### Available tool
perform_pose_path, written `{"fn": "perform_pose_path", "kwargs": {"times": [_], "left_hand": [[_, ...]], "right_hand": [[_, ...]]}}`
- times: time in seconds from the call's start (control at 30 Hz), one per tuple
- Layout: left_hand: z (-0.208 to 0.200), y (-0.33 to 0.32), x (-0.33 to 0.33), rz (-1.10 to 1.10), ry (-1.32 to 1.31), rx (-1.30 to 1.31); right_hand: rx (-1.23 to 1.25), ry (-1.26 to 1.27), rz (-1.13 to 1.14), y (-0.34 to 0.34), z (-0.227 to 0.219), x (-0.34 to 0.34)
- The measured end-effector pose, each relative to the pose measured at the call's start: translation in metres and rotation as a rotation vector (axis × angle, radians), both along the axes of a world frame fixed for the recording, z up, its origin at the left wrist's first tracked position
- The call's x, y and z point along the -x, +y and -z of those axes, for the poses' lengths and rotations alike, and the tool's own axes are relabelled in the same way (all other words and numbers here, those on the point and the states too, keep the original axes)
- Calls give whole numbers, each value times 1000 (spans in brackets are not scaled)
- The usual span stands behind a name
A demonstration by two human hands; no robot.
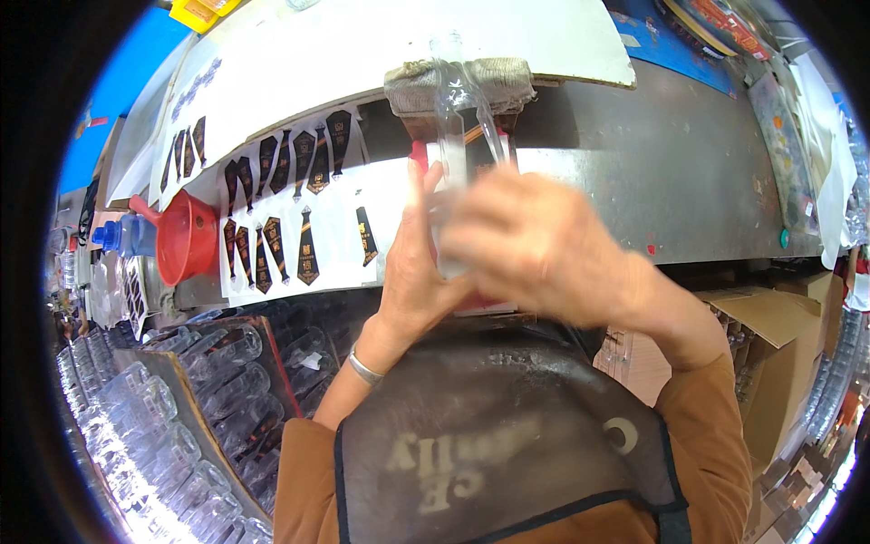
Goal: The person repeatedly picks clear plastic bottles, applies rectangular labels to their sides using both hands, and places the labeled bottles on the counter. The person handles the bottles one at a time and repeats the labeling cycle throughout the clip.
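A clear bottle (456,91) lies with its neck pointing away from me, over a rest padded with grey cloth (412,91). My left hand (410,258) is closed around the near left side of the bottle, a finger stretched along it. Across the bottle's near end is my right hand (544,245), smeared by motion, its fingers bent and their tips hidden. It covers much of the bottle's body. To the left, a white sheet (335,208) bears several black tie-shaped decals (307,249) with gold print.
A red plastic dipper (188,238) stands left of the sheet, beside a blue-capped bottle (127,236). A white board (362,41) spans the far side. Many clear glass vessels (163,435) fill the lower left. An open cardboard box (779,363) is at the right.
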State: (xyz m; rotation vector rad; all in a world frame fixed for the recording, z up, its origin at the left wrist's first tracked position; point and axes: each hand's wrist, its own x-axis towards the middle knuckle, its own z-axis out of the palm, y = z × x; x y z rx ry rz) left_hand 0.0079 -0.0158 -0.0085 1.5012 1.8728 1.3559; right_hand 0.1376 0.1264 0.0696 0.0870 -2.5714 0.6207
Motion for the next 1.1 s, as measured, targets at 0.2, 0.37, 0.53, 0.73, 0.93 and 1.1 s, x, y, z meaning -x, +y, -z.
{"fn": "perform_pose_path", "kwargs": {"times": [0.2,0.37,0.53,0.73,0.93,1.1], "left_hand": [[-2,-1,1,14,25,8],[-9,19,30,-74,-485,93],[-35,84,58,-177,-470,399],[-20,97,61,-180,-284,403],[-20,97,59,-168,-318,396],[-15,89,48,-184,-584,252]], "right_hand": [[181,-44,340,74,6,37],[747,313,399,91,3,28],[974,217,413,80,17,-2],[1168,214,410,77,38,-21],[1136,252,415,71,41,-9],[857,197,493,64,37,14]]}}
